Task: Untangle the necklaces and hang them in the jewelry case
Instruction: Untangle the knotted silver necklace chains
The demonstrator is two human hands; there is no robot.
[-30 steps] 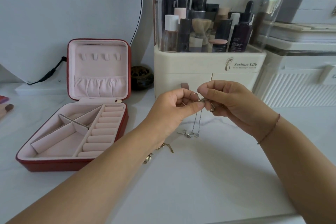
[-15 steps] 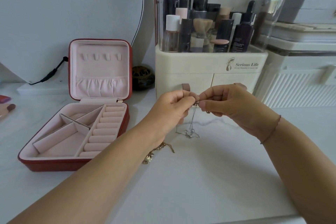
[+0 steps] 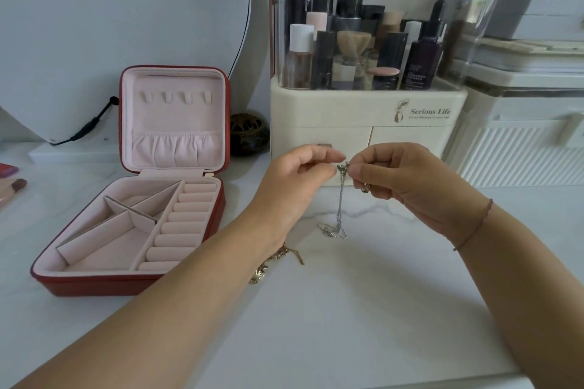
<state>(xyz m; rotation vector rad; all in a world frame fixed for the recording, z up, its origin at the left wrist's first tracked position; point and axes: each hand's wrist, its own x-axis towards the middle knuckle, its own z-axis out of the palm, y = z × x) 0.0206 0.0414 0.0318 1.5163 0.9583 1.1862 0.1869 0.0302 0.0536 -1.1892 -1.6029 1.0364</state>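
now the silver necklace (image 3: 340, 199) is held up in the air, in front of the cream makeup box (image 3: 363, 129). the left grip (image 3: 294, 180) and the right grip (image 3: 407, 180) each pinch the little tangle at the top of it with thumb and fingertip, and the two grips almost touch. the chain hangs straight down from there, and its bottom end lies in a small heap on the white bench (image 3: 347, 309).

a gold necklace (image 3: 275, 260) lies on the bench under the left wrist, partly hidden by the arm.

the jewelry case (image 3: 126, 286) sits on the left side of the bench, well apart from the grips. it is red outside and pink inside, and its lid stands open. four small hooks (image 3: 175, 97) in the lid have nothing on them.

a small dark pot (image 3: 248, 134) stands between the case and the makeup box. a big round mirror (image 3: 110, 25) stands behind the case.
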